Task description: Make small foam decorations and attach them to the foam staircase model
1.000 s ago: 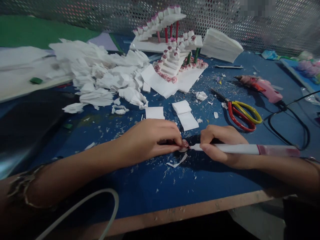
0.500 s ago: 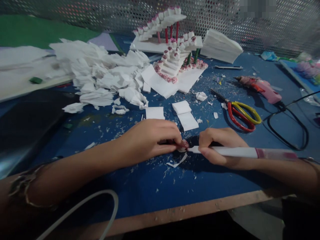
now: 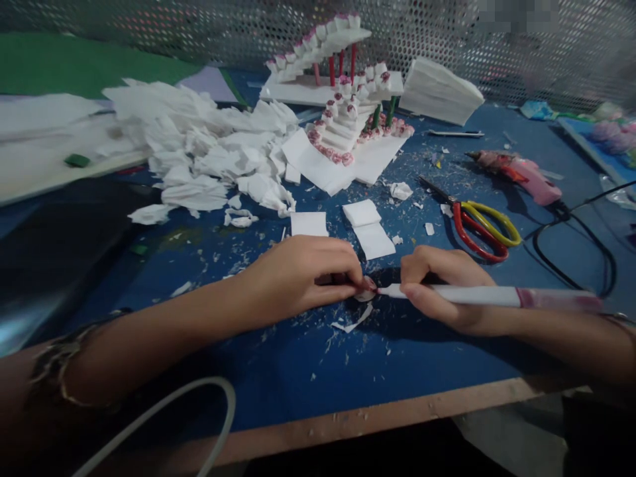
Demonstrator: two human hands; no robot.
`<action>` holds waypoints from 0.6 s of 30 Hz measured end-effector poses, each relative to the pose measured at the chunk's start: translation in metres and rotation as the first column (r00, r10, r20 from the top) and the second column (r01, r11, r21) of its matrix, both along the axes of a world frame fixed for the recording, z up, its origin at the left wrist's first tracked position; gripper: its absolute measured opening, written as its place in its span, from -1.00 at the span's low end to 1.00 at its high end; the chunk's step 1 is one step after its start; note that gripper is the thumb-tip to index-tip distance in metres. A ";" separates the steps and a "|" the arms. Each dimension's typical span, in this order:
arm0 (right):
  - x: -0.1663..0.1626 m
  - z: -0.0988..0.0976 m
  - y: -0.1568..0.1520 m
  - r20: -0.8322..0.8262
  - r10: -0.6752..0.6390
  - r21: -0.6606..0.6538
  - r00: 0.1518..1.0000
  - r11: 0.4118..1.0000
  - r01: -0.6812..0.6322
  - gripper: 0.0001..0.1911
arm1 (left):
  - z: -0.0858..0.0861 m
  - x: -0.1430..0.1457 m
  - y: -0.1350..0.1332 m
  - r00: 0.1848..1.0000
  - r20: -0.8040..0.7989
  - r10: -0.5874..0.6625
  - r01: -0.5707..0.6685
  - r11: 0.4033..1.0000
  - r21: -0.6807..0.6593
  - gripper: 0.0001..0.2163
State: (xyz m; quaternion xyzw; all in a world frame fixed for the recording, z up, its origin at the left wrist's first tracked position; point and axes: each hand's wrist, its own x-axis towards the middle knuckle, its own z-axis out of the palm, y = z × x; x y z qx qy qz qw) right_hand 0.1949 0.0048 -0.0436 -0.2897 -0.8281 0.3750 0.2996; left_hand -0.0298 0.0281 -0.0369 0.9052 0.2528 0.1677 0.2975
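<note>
My left hand rests on the blue table, its fingers pinched on a small white paper piece tinged pink. My right hand grips a long white marker with a pink cap end, and its tip touches that small piece. A torn paper strip lies just in front of the two hands. Two cut white paper squares and a third lie just behind my hands.
A heap of crumpled white paper spreads at the back left. White model staircases with pink-tipped pieces stand at the back centre, beside a paper stack. Red-and-yellow scissors, a pink glue gun and its black cable lie at the right.
Both hands stay in nearly the same place. The marker tip has shifted slightly against the small piece; the view has moved a little.
</note>
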 end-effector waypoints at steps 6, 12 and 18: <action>0.006 -0.002 0.000 -0.244 -0.075 -0.197 0.967 0.980 0.027 -0.84 | -0.001 0.001 0.001 0.996 -0.088 -0.028 0.035 0.996 0.081 -0.80; 0.007 0.000 -0.001 -0.269 -0.126 -0.270 0.955 0.962 0.051 -0.84 | -0.004 0.000 0.002 0.994 -0.063 -0.091 0.094 0.995 0.040 -0.82; 0.007 0.000 -0.002 -0.258 -0.091 -0.233 0.962 0.972 0.030 -0.84 | -0.003 0.003 -0.004 0.999 -0.043 -0.009 0.011 0.999 0.043 -0.89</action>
